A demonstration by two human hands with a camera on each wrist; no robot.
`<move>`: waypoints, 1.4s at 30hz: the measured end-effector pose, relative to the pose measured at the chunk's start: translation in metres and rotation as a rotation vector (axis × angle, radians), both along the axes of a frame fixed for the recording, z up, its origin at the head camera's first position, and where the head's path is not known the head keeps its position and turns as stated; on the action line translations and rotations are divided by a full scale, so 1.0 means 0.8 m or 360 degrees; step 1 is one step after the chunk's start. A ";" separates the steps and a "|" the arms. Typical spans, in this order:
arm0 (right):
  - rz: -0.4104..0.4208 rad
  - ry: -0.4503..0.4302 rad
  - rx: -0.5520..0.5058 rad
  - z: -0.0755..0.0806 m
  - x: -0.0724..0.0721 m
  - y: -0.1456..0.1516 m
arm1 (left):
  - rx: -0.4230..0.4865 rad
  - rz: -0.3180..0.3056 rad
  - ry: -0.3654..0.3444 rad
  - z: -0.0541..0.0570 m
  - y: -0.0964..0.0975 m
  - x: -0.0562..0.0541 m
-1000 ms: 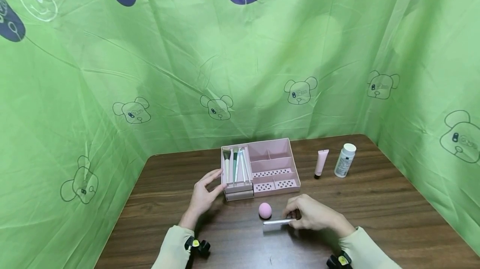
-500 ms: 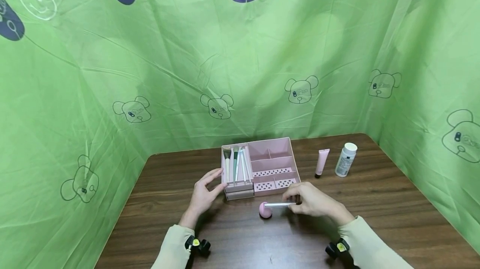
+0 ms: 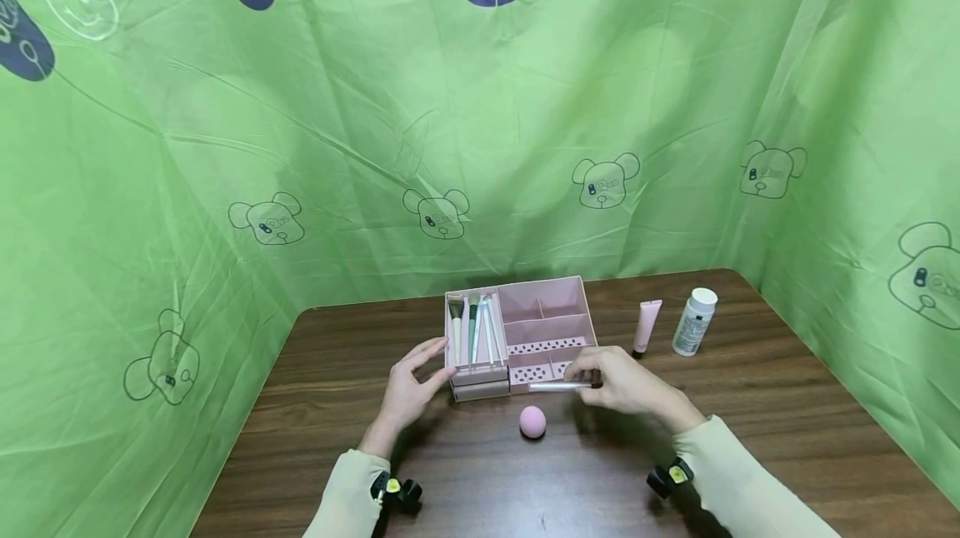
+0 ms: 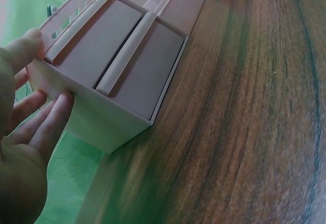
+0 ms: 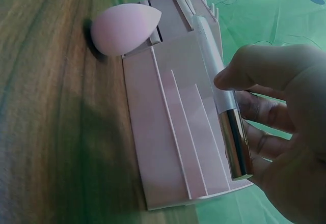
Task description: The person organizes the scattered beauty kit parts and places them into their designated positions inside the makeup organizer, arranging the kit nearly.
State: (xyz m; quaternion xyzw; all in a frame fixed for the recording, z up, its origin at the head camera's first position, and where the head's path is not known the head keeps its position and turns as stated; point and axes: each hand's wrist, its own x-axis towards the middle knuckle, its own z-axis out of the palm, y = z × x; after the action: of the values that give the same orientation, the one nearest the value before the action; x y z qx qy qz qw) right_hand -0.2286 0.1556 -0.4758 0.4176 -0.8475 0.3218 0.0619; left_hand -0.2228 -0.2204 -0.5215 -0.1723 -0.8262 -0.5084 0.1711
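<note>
My right hand pinches a slim cosmetic tube, pale silver with a shiny gold end, between thumb and fingers. It lies level over the front edge of a pink makeup organizer. My left hand touches the organizer's left front corner. In the left wrist view its thumb rests at the upper edge and the extended fingers lie along the side wall. Makeup brushes lie in the organizer's left tray. A pink makeup sponge sits on the table in front.
To the right of the organizer stand a pink squeeze tube with a dark cap and a white-capped bottle. The organizer's right side has several divided compartments. Green printed cloth hangs behind the wooden table.
My right hand has raised the cosmetic tube and moved it away from me, past the sponge to the organizer's front edge. The left hand has stayed at the organizer's corner.
</note>
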 end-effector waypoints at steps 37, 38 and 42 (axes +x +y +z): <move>-0.0271 -0.0002 0.0019 0.003 -0.043 -0.027 | 0.0000 0.0027 -0.0011 -0.001 0.001 0.001; -0.0273 0.0004 0.0019 0.002 -0.044 -0.027 | 0.0005 0.0019 -0.0011 0.000 0.001 0.001; -0.0262 0.0035 0.0000 0.001 -0.049 -0.029 | 0.0011 0.0012 -0.0007 0.000 0.001 0.000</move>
State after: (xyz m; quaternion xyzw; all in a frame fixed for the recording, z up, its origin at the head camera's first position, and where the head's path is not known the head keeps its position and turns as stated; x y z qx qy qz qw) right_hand -0.2676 0.1322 -0.4750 0.3501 -0.8782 0.3110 0.0974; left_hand -0.2230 -0.2196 -0.5213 -0.1675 -0.8255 -0.5108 0.1718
